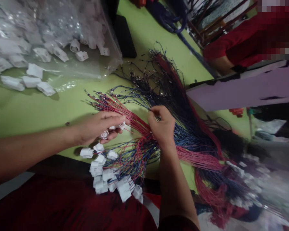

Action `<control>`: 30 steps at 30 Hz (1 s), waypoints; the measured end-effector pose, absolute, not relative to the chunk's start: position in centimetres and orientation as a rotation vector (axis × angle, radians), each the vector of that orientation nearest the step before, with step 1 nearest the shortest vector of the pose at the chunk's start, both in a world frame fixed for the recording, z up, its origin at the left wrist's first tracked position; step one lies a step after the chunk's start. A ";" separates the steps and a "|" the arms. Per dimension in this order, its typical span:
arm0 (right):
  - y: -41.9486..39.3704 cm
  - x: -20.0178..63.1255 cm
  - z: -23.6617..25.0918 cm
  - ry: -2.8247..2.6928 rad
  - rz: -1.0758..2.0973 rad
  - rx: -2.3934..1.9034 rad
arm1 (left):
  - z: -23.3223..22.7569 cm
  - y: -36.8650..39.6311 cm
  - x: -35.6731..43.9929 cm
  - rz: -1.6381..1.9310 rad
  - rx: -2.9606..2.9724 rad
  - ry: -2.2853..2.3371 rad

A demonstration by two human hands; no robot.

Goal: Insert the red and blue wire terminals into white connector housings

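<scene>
My left hand is closed around several small white plastic connector housings, its thumb resting on one of them. Just behind it lies a bundle of red wires with metal terminals at the ends. To the right, the thumb and forefinger of my right hand are pinched together on what looks like a blue wire. My palm hides part of the wire bundle beneath. Nearer my body lie white connectors fitted on red and blue wires.
A clear plastic bag of white connectors lies at the upper left, with loose connectors before it. Dark blue wires spread behind my right hand. A purple panel stands at right, with a person's red sleeve beyond.
</scene>
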State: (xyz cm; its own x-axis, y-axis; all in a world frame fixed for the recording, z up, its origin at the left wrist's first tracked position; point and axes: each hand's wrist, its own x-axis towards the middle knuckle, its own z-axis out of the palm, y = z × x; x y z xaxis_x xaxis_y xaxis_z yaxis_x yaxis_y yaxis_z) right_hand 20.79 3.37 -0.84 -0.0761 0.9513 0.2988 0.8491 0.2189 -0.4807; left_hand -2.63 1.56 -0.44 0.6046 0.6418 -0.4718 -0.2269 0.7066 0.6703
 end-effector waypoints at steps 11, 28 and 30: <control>-0.7 15.4 2.8 -1.688 0.947 -1.540 | -0.7 1.3 -2.7 0.500 0.703 0.747; -2.1 16.4 1.2 -1.684 0.769 -1.564 | -0.3 1.9 -2.7 0.511 0.564 0.757; -2.3 16.5 1.2 -1.734 0.726 -1.547 | -0.4 1.9 -2.8 0.519 0.555 0.758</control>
State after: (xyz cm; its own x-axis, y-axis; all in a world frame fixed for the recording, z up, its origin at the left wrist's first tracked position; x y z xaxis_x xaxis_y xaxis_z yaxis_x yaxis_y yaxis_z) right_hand 16.47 -2.27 1.23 -0.0493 0.9904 0.1291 0.6026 0.1326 -0.7870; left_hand -2.83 1.86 -0.40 0.6172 0.6159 -0.4897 -0.2339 0.7378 0.6332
